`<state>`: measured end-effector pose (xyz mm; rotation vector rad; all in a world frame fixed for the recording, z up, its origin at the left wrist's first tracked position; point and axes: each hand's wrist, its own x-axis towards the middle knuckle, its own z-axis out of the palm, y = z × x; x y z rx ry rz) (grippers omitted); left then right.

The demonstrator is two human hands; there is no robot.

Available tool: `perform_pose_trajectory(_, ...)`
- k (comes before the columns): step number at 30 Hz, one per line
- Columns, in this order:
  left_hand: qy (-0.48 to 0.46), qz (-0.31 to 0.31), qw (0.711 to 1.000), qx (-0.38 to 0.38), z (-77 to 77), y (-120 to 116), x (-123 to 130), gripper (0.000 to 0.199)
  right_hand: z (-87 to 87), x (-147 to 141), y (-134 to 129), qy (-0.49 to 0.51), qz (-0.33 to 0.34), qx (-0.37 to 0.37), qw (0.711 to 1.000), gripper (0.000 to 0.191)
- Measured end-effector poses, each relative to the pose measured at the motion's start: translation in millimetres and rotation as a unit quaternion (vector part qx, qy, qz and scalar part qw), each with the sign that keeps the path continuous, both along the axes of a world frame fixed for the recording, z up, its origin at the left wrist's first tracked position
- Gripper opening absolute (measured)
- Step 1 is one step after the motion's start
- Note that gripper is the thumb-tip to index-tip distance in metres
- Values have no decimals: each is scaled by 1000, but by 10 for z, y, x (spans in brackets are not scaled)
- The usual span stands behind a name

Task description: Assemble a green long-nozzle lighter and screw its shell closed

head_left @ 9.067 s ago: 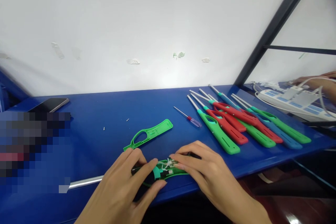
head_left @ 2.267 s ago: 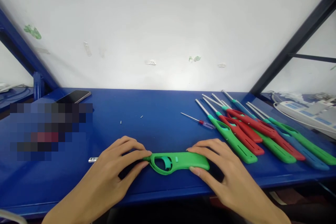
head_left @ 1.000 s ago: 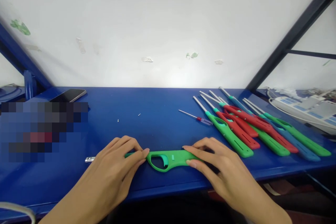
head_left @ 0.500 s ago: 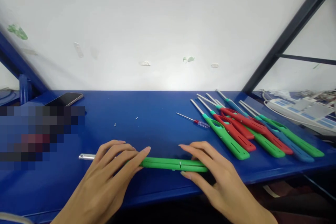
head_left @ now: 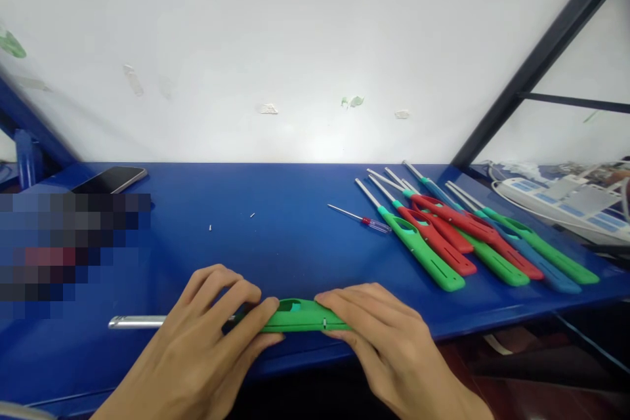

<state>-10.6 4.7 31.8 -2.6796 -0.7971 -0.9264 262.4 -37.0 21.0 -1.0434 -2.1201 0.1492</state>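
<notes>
A green long-nosed gas lighter (head_left: 300, 318) lies crosswise in both hands near the front edge of the blue table. Its metal tube (head_left: 135, 322) sticks out to the left. My left hand (head_left: 211, 335) is closed around the lighter's front part, thumb and fingers pinching the green body beside the trigger opening. My right hand (head_left: 388, 335) grips the handle end, which its fingers hide. A thin seam runs along the side of the body, with a small notch near my right fingertips.
Several red, green and blue lighters (head_left: 445, 230) lie in a group at the right. Beside them is a screwdriver (head_left: 361, 218). Two tiny screws (head_left: 210, 228) rest at centre-left. A phone (head_left: 111, 179) is at the far left, and a white power strip (head_left: 566, 203) at the far right.
The lighter has shifted left and rolled, so its trigger opening now shows. My right hand has closed in around the handle and moved left.
</notes>
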Motion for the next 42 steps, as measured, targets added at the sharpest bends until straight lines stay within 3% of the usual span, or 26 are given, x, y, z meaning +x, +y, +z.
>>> perform_pose_trajectory(7, 22, -9, 997, 72, -2, 7, -48, 24, -64, 10, -12, -13, 14, 33, 999, 40)
perform_pose_trajectory(14, -1, 29, 999, 38, 14, 27, 31, 21, -64, -19, 23, 5, -2, 26, 1000, 33)
perform_pose_trajectory(21, -13, 4, 1000, -11, -40, -16, -25, 37, -90, -61, 4, 11, -16, 36, 999, 24)
perform_pose_trajectory(24, -29, -1, 999, -23, -32, -54, -9, 34, -98, -98, -10, -19, -45, 64, 997, 23)
perform_pose_trajectory(30, -27, 0, 1000, 15, -27, -36, 31, 33, -104, -157, 21, -61, -32, 143, 987, 30)
perform_pose_trajectory(35, -25, -1, 999, 33, -63, -27, -4, 33, -97, -149, 14, -58, -22, 154, 986, 32)
perform_pose_trajectory(39, -55, -8, 998, 36, -92, -57, 13, 34, 34, -141, -61, -87, -36, 103, 990, 32)
perform_pose_trajectory(42, -49, 3, 998, 44, -94, -92, 15, 37, 113, -131, -91, -136, -1, 31, 990, 42)
